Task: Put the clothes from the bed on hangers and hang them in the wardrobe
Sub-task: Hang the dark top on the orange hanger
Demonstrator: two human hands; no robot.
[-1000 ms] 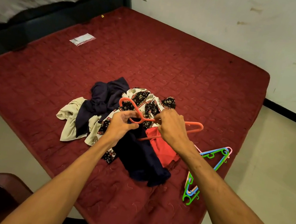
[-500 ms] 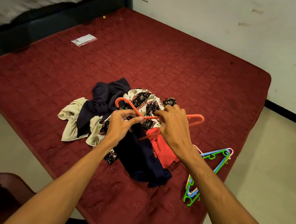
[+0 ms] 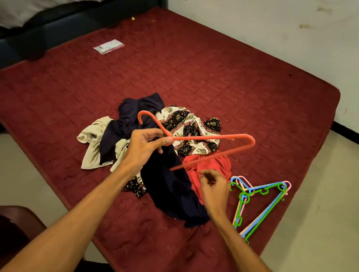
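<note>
Head view: a red hanger [image 3: 208,137] is held up over the heap of clothes [image 3: 174,181], its neck pinched between thumb and fingers of the left hand [image 3: 147,145], hook pointing left. The right hand [image 3: 213,188] hovers just under the hanger's lower bar, fingers loosely curled and grasping nothing, above a red garment [image 3: 214,163]. The heap lies near the bed's [image 3: 251,88] front edge. Spare hangers [image 3: 259,200] lie beside it at the right edge. A small packet [image 3: 109,46] lies near the head end.
</note>
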